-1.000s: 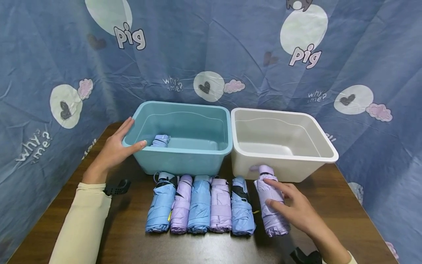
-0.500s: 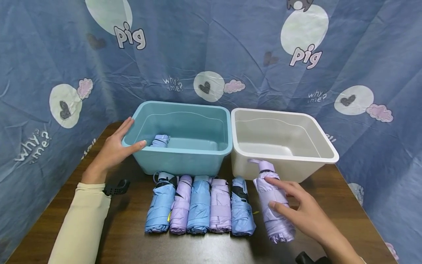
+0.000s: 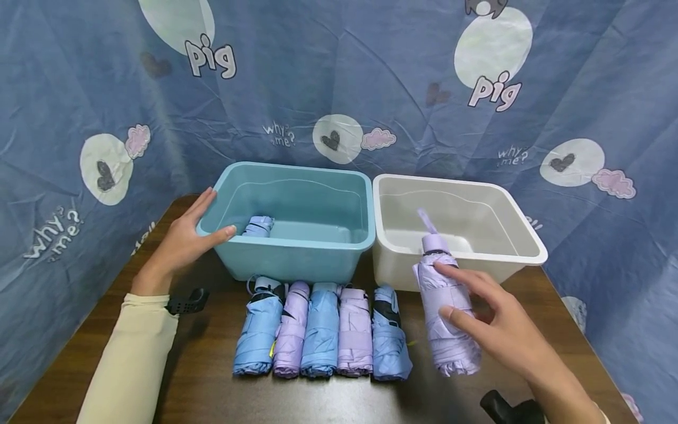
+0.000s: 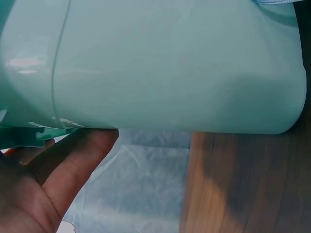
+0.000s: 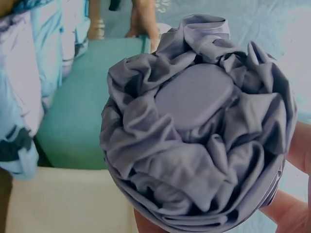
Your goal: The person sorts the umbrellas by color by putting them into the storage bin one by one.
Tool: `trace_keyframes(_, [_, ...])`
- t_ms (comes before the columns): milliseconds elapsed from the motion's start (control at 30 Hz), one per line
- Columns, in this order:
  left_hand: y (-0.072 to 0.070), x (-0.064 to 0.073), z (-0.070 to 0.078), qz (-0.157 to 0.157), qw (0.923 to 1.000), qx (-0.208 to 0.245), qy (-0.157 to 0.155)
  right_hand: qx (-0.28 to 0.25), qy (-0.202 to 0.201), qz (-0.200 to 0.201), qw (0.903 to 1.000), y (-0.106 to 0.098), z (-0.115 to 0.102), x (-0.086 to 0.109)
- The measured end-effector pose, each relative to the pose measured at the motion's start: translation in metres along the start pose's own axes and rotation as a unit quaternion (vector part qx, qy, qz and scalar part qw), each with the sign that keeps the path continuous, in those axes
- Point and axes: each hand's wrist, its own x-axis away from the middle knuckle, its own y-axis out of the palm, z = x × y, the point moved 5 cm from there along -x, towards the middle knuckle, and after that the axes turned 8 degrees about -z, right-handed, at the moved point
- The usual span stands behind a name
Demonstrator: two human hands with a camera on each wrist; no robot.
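My right hand (image 3: 500,321) grips a folded lilac umbrella (image 3: 450,318) around its middle, in front of the white bin (image 3: 461,257). The umbrella's handle and strap point away and overlap the bin's near rim. In the right wrist view the gathered end of the lilac umbrella (image 5: 194,136) fills the middle. My left hand (image 3: 182,244) holds the left corner of the teal bin (image 3: 296,259), thumb over the near rim, other fingers along the outside. From the left wrist, its fingers (image 4: 80,167) lie against the teal wall. A folded blue umbrella (image 3: 258,226) lies inside the teal bin.
On the wooden table (image 3: 339,403) several folded umbrellas lie side by side before the bins: a blue one (image 3: 258,330) at the left end, a lilac one (image 3: 355,335), and a blue one (image 3: 389,335) at the right end. A patterned blue cloth (image 3: 339,76) hangs behind.
The lilac umbrella has risen from the table in my right hand and moved forward, its handle now over the white bin's near rim. My left hand stays put.
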Motion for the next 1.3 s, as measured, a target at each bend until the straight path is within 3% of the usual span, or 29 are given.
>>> trace_keyframes(267, [0.002, 0.001, 0.000, -0.009, 0.9999, -0.004, 0.004, -0.035, -0.002, -0.011, 0.9993, -0.018, -0.008, -0.023])
trace_keyframes(433, [0.003, 0.001, -0.001, -0.014, 0.9999, -0.008, 0.004, -0.067, 0.034, -0.018, 0.9970, -0.027, -0.005, -0.043])
trace_keyframes(567, [0.002, 0.002, -0.003, -0.018, 0.9998, -0.004, 0.000, -0.067, 0.062, -0.011, 0.9958, -0.032, 0.000, -0.063])
trace_keyframes(833, [0.000, 0.001, -0.005, -0.016, 0.9999, -0.004, -0.004, -0.043, 0.076, 0.026, 0.9958, -0.040, 0.009, -0.110])
trace_keyframes(1300, [-0.001, 0.002, -0.003, -0.015, 0.9999, 0.003, -0.003, -0.096, 0.083, 0.031, 0.9914, -0.033, 0.038, -0.163])
